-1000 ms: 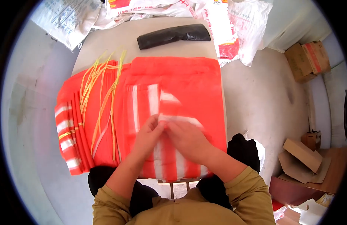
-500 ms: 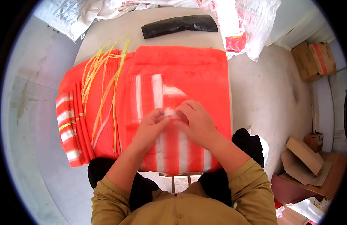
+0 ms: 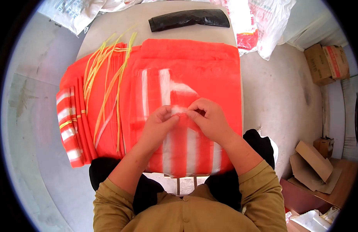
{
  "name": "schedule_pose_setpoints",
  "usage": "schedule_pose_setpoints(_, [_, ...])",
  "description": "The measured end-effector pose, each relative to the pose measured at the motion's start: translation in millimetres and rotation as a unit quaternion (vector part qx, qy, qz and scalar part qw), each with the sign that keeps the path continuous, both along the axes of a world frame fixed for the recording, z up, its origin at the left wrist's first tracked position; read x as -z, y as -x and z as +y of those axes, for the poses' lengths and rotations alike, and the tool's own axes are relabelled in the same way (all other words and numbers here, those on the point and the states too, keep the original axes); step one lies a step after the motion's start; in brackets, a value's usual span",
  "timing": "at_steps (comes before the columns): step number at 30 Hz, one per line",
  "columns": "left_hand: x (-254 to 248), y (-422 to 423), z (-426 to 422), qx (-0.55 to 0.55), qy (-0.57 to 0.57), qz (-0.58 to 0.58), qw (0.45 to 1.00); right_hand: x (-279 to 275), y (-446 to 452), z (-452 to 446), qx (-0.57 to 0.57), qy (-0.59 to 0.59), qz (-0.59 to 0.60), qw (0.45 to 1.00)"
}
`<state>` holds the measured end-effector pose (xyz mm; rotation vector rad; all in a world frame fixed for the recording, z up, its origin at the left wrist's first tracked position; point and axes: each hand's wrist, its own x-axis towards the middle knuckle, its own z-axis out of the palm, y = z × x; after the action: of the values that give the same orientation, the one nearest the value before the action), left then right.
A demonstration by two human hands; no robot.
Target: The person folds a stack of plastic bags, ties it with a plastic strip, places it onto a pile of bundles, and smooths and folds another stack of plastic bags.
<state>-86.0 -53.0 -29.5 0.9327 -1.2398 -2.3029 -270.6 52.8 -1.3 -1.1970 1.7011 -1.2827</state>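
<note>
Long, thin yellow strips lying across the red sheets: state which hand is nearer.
Left. The left hand is to the right of the yellow strips; the right hand is farther right, beyond the left.

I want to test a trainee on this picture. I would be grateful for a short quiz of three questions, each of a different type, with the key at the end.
1. True or false: the left hand and the right hand are close together over the striped material.

2. Multiple choice: where do the yellow strips lie?
a) To the right of the right hand
b) On the floor
c) On red material, to the left of both hands

3. Fill in the colour: the roll at the far part of the beige tabletop is ____.

Key: 1. True; 2. c; 3. black
</note>
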Motion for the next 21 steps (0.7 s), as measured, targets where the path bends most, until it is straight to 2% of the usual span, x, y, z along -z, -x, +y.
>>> schedule_pose_setpoints(5, [0.3, 0.0, 0.1, 0.000, 0.005, 0.006, 1.000, -10.9, 8.4, 0.2, 0.017, -0.071, -0.058, 0.996])
schedule_pose_setpoints(8, [-6.1, 3.1, 1.6, 0.000, 0.007, 0.003, 1.000, -18.0, 27.8, -2.0, 0.123, -0.033, -0.024, 0.992])
schedule_pose_setpoints(11, [-4.3, 2.0, 2.0, -0.003, 0.005, -0.004, 1.000, -24.6, 58.8, 4.0, 0.227, 0.164, 0.134, 0.951])
schedule_pose_setpoints(14, [-6.6, 4.4, 1.9, -0.005, 0.003, -0.006, 1.000, -23.6, 40.6, 12.9, 0.071, 0.156, 0.279, 0.945])
schedule_pose_setpoints(16, [-5.2, 3.6, 1.0, 0.000, 0.007, 0.000, 1.000, -21.8, 5.0, 7.9, 0.004, 0.131, 0.277, 0.952])
schedule_pose_setpoints(19, [1.6, 0.5, 0.4, 0.010, 0.008, 0.020, 1.000, -13.6, -14.9, 7.2, -0.023, 0.027, 0.230, 0.973])
schedule_pose_setpoints(21, [0.7, -0.7, -0.9, 0.008, 0.002, 0.018, 1.000, -4.3, -11.3, 4.7, -0.020, 0.033, 0.216, 0.976])
